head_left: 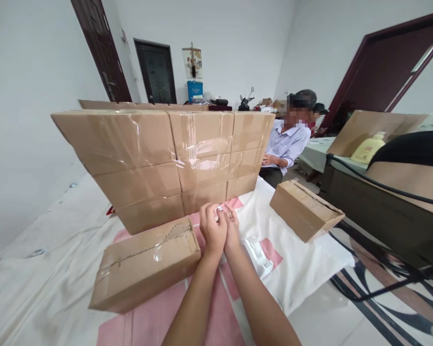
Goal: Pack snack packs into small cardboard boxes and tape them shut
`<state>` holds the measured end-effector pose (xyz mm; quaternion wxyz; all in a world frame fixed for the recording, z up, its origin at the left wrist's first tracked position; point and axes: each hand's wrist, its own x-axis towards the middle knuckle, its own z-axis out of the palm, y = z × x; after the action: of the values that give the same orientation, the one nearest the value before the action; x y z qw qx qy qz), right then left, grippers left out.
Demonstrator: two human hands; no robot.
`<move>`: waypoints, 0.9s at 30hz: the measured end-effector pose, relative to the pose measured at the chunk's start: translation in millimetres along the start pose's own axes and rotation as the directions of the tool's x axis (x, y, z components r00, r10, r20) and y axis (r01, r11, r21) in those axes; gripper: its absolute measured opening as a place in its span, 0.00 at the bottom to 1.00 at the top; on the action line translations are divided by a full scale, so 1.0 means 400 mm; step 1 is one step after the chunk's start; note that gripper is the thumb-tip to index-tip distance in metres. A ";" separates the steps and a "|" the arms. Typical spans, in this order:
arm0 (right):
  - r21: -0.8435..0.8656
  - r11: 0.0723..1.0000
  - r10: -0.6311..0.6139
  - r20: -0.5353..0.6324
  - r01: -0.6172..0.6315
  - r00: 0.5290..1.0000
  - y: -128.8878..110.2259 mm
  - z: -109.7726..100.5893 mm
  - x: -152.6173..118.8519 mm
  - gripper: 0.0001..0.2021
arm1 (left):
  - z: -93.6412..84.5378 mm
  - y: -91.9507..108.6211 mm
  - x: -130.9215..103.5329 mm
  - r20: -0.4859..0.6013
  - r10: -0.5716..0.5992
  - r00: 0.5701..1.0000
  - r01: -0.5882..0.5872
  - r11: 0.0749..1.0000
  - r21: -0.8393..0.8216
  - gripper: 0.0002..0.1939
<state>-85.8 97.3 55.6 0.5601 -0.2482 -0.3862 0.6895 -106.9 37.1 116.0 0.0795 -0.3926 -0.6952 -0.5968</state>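
My left hand (211, 226) and my right hand (232, 223) are close together over the pink and white cloth, fingers curled inward and touching. Between the fingertips shows a small white piece (219, 208); most of it is covered, and its kind cannot be made out. Beside my right forearm lies a white plastic part (259, 257) with curved edges, partly hidden by the arm. Left of my hands sits a long cardboard box (147, 262) with a torn seam along its top.
A wall of stacked, taped cardboard boxes (202, 158) stands just beyond my hands. Another cardboard box (305, 209) lies at the table's right edge. Behind the stack sits a person in a light shirt (288, 144). A yellow bottle (368, 148) stands on the right.
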 end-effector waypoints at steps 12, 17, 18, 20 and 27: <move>-0.047 0.999 -0.027 -0.100 0.023 0.995 0.021 0.013 -0.006 0.18 | 0.036 -0.184 -0.037 0.141 -0.144 0.980 0.156 0.985 -0.074 0.13; -0.042 0.999 -0.005 -0.104 0.000 0.995 0.014 0.014 -0.006 0.17 | 0.059 -0.209 -0.038 0.088 -0.127 0.988 0.137 0.984 -0.117 0.09; -0.040 0.999 -0.004 -0.103 0.000 0.995 0.014 0.015 -0.006 0.18 | 0.061 -0.212 -0.039 0.079 -0.121 0.990 0.130 0.984 -0.123 0.09; -0.043 0.999 -0.004 -0.094 0.000 0.996 0.015 0.015 -0.007 0.18 | 0.062 -0.215 -0.041 0.056 -0.113 0.992 0.119 0.985 -0.127 0.08; -0.070 0.998 -0.010 -0.087 0.004 0.996 0.016 0.015 -0.010 0.18 | 0.052 -0.207 -0.038 0.067 -0.061 0.996 0.069 0.990 -0.123 0.08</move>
<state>-93.0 91.6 53.6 0.5698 -0.2960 -0.3864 0.6621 -142.1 50.6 37.9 0.0135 -0.3926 -0.6708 -0.6290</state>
